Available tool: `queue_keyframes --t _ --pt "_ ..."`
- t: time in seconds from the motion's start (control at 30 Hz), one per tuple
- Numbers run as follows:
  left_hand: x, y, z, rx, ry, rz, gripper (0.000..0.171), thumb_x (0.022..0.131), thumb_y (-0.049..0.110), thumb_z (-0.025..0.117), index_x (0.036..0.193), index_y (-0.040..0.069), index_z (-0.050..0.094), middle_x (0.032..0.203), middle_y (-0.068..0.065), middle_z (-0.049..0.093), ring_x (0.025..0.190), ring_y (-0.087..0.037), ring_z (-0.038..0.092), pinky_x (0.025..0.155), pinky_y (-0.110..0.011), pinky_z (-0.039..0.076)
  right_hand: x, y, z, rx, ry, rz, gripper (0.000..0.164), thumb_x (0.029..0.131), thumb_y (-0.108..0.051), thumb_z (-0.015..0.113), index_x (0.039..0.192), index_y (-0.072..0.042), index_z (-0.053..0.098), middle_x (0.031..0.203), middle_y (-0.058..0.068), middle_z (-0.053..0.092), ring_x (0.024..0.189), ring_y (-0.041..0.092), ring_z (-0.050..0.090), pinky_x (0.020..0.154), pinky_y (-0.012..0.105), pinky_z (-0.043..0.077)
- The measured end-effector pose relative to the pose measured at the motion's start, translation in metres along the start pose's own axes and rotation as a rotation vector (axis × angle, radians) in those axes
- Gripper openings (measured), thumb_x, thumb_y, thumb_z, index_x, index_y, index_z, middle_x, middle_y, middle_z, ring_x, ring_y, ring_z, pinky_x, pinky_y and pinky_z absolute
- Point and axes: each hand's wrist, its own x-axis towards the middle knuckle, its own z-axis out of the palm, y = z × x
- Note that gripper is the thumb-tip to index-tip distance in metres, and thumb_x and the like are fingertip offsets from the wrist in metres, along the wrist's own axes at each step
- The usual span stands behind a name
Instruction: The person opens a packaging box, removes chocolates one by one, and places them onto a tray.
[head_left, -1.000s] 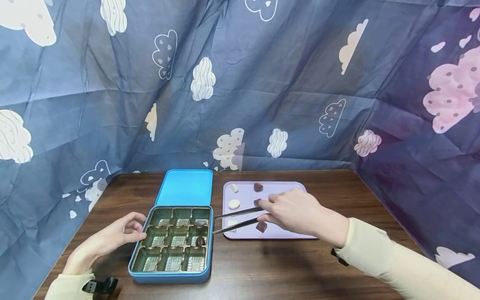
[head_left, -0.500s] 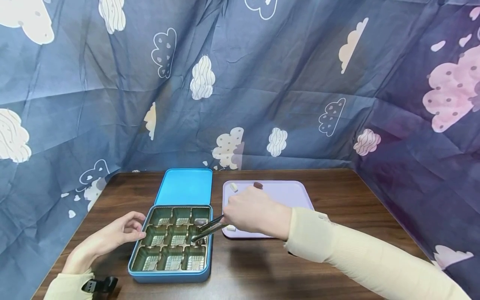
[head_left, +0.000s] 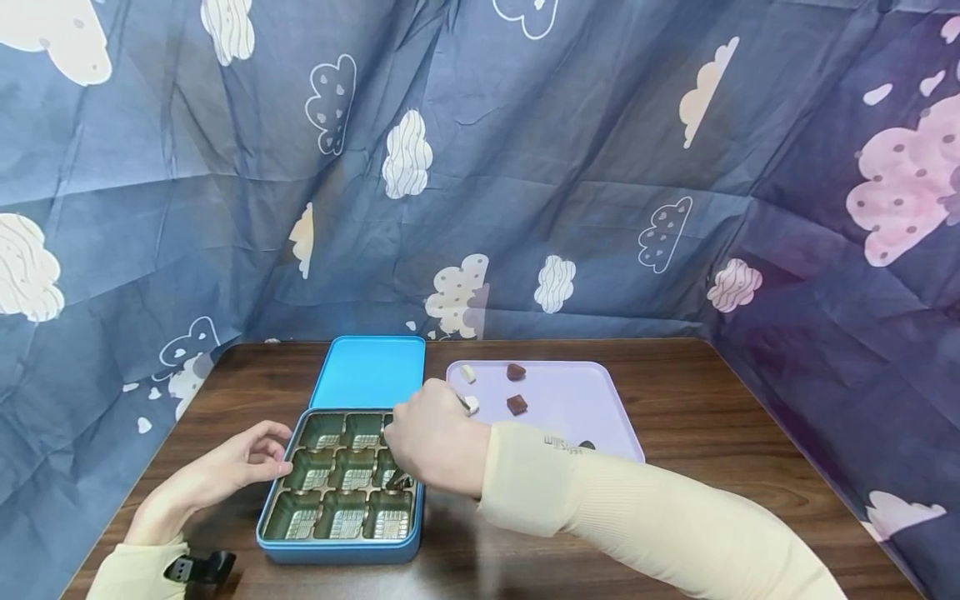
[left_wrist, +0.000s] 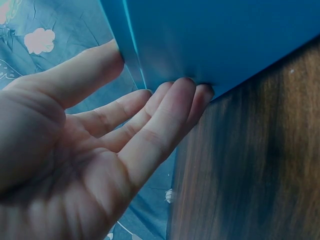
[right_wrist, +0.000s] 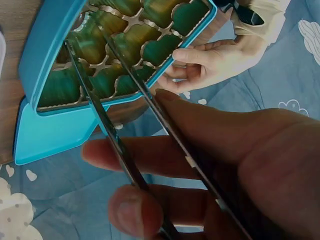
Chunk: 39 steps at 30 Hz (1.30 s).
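My right hand (head_left: pixel 442 437) holds long dark metal tweezers (right_wrist: pixel 116 139) between thumb and fingers, over the right side of a blue tin box (head_left: pixel 337 552). Their arms stand apart in the right wrist view, tips down inside the box. In the head view the tips are at the middle compartment of the right column, by a dark piece that I cannot make out clearly. Gold-green dividers split the box into several compartments; my hand covers the far right one. The fingertips of my left hand (head_left: pixel 232 462) touch the box's left wall, its fingers (left_wrist: pixel 150 140) extended.
The blue lid (head_left: pixel 367 372) lies behind the box. To the right is a lilac tray (head_left: pixel 577 400) carrying brown chocolates (head_left: pixel 517 405) and white pieces (head_left: pixel 468 374), partly covered by my right arm. Everything stands on a brown wooden table (head_left: pixel 675 417) before a cloud-patterned cloth (head_left: pixel 480 208).
My right hand has moved left from above the tray to the box, and the tweezers' tips have gone down into the right column. The left hand stays in place.
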Motion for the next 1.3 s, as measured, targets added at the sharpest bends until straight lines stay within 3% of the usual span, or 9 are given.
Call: queue_keyframes --t 0.37,0.7,0.93,1.3 --pt "0.001 0.001 -0.001 0.009 -0.009 -0.003 0.048 0.094 0.011 0.066 0.127 -0.01 0.039 0.094 -0.011 0.05 0.085 -0.014 0.057 0.077 -0.027 0.048 0.007 0.003 0.003 -0.018 0.021 -0.043 0.013 0.094 -0.031 0.06 0.094 -0.036 0.073 0.08 -0.01 0.066 0.063 0.009 0.055 0.052 0.031 0.046" --pt "0.0 0.0 -0.002 0.026 -0.002 -0.02 0.048 0.094 0.013 0.067 0.127 -0.009 0.04 0.095 -0.011 0.051 0.085 -0.016 0.057 0.076 -0.027 0.048 0.011 0.006 0.002 0.024 -0.023 -0.026 0.015 0.096 -0.033 0.058 0.091 -0.031 0.073 0.079 -0.008 0.066 0.061 0.012 0.056 0.054 0.032 0.047" --pt "0.0 -0.001 -0.002 0.018 -0.008 0.029 0.046 0.094 0.011 0.066 0.126 -0.009 0.041 0.094 -0.01 0.051 0.085 -0.013 0.057 0.077 -0.026 0.048 0.015 0.003 0.006 0.002 -0.044 -0.041 0.013 0.095 -0.031 0.059 0.098 -0.035 0.072 0.083 -0.009 0.065 0.064 0.01 0.054 0.055 0.032 0.048" --pt "0.001 0.0 -0.003 0.015 -0.011 0.032 0.045 0.094 0.01 0.066 0.125 -0.01 0.04 0.093 -0.011 0.051 0.084 -0.013 0.057 0.077 -0.026 0.048 -0.012 0.054 -0.014 0.061 0.052 -0.029 0.019 0.093 -0.022 0.062 0.078 -0.029 0.069 0.077 -0.008 0.064 0.06 0.012 0.055 0.057 0.035 0.049"
